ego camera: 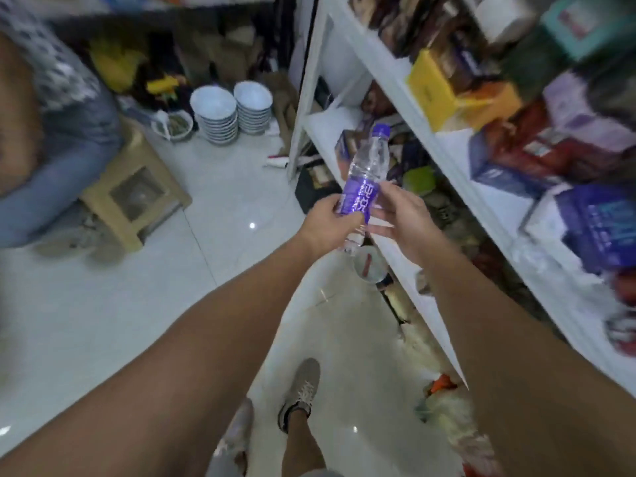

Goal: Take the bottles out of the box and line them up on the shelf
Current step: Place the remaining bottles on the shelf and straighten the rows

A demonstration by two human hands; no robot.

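clear plastic bottle (365,173) with purple label, held in the air beside the white shelf (389,74): left hand (328,223) clasps its lower body, right hand (401,215) half-open touching the label; judged light, smooth, squeezable, best gripped mid-label.

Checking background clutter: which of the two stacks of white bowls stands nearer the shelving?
The right-hand stack of white bowls, beside the white shelf unit's upright post; the left stack sits farther away.
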